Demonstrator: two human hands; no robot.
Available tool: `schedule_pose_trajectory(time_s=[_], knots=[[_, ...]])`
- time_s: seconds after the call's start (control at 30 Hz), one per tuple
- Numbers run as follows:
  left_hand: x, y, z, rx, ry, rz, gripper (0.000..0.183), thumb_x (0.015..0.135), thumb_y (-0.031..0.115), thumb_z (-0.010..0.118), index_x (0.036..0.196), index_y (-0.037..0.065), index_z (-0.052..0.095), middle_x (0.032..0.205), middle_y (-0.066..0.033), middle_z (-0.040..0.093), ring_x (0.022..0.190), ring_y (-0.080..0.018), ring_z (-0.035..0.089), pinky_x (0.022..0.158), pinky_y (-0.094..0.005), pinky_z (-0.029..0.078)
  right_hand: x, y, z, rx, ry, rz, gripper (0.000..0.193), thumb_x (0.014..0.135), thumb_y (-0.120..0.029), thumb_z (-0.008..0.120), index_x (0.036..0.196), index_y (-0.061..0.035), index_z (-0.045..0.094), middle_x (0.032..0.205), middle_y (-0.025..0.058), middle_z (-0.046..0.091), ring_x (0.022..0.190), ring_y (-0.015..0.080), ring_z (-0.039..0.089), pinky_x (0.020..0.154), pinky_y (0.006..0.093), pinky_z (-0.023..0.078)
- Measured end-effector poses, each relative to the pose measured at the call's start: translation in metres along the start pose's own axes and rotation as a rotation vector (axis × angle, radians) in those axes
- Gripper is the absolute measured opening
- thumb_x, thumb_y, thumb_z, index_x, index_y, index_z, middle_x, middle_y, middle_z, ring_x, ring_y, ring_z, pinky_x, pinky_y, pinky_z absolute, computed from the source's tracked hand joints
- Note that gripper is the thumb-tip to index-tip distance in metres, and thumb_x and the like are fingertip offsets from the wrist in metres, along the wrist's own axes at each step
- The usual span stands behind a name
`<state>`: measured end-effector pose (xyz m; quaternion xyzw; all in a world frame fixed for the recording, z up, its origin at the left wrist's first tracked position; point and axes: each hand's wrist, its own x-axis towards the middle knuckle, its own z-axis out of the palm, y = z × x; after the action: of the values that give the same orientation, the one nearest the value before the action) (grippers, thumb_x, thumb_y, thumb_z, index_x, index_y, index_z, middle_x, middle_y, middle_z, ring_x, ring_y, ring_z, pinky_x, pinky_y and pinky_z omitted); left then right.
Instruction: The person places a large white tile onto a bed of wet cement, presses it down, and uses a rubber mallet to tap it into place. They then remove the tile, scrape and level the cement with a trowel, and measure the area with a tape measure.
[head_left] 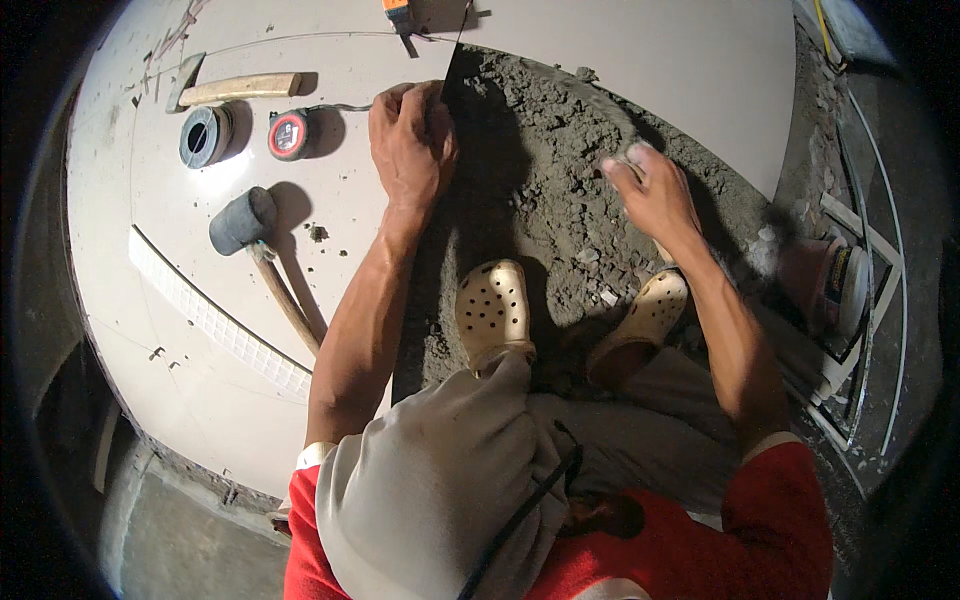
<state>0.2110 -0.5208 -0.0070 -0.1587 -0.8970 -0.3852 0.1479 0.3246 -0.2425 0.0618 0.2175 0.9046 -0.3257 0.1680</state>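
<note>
My left hand (413, 145) is closed, knuckles up, at the edge of the pale tile (350, 210). What its fingers hold, if anything, is hidden. Over the rough grey mortar (540, 160), my right hand (655, 195) is wrapped round what looks like a trowel (612, 108). Its mortar-grey blade is blurred, and a pale handle end shows below the palm. Left of my left hand lie a red and black tape measure (289, 135), a roll of wire (206, 136) and a hammer (240, 88) with a wooden handle. A black rubber mallet (243, 220) rests nearer me.
My feet, in cream clogs (493, 310), stand in the mortar. Another large tile (680, 70) borders it at the far side. A white strip of tile spacers (215, 315) lies at left. On the right are a bucket (845, 285) and thin metal frames (890, 270). An orange tool (398, 15) sits at the top.
</note>
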Motion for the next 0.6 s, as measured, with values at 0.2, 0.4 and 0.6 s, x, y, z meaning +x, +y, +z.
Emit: schedule_pose_trajectory(time_s=[0.2,0.4,0.6], knots=[[0.0,-0.002,0.004,0.047,0.002,0.013,0.031,0.085,0.008,0.071,0.116,0.01,0.07,0.109,-0.0146,0.064,0.104,-0.0344,0.06,0.092,-0.0445,0.049,-0.039,0.028,-0.036,-0.036,-0.025,-0.007,0.042,0.1,-0.039,0.063,0.097,0.0021,0.059,0.083,0.0193,0.062,0.073,0.0327,0.062,0.065,0.0438,0.048],[0.001,0.003,0.004,0.076,-0.005,-0.013,0.031,0.085,0.01,0.072,0.116,0.009,0.07,0.109,-0.0156,0.064,0.105,-0.0355,0.06,0.092,-0.0453,0.049,-0.021,0.024,-0.103,0.186,-0.217,0.186,0.033,0.104,-0.036,0.06,0.104,-0.0028,0.059,0.078,0.0029,0.061,0.057,0.0073,0.055,0.045,0.0248,0.043],[0.001,0.003,0.0,0.047,-0.017,0.001,0.032,0.084,0.009,0.072,0.116,0.009,0.069,0.111,-0.0151,0.064,0.106,-0.0356,0.06,0.093,-0.0457,0.049,0.005,0.03,-0.112,0.228,-0.403,0.216,0.033,0.104,-0.034,0.06,0.107,-0.0011,0.06,0.08,0.0043,0.062,0.06,0.0093,0.058,0.048,0.0246,0.046]])
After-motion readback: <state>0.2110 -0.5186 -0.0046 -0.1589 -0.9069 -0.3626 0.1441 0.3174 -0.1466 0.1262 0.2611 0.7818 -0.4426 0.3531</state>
